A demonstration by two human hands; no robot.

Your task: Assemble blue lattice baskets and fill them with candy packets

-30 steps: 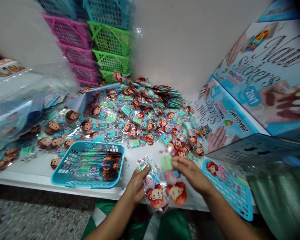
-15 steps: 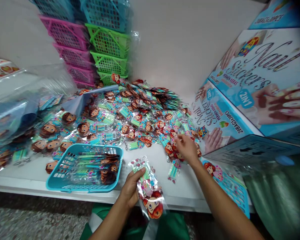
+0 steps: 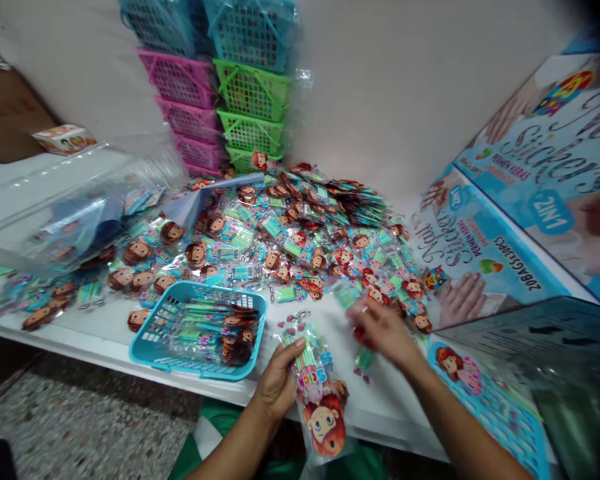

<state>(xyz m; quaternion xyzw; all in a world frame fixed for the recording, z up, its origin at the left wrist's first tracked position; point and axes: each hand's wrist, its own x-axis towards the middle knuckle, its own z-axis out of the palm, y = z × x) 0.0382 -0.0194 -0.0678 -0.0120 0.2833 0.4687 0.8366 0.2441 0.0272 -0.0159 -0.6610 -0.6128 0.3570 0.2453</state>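
Note:
Low at the table's front edge, my left hand [image 3: 279, 381] is closed on a few clear candy-stick packets [image 3: 311, 370]. The top one shows green sticks, a "Stick" label and a red-haired doll figure hanging downward. Right of it my right hand [image 3: 383, 330] pinches another candy-stick packet [image 3: 347, 295], smeared by motion, with its green part up and left. Beneath that hand lies a further packet [image 3: 365, 360], partly hidden. A blue basket [image 3: 143, 353] left of my hands holds a row of packets with brown-haired figures.
A wide heap of packets [image 3: 290, 253] spreads behind my hands. Stacked pink baskets [image 3: 183, 80] and green baskets [image 3: 253, 93] stand at the back. Nail-sticker boxes [image 3: 470, 247] rise at right, above another blue basket [image 3: 517, 427]. Clear plastic sheeting [image 3: 75, 200] lies left.
My right hand has drawn back from the pile toward my left hand, now with a packet in its fingers. The view has shifted left; my left hand keeps its packets.

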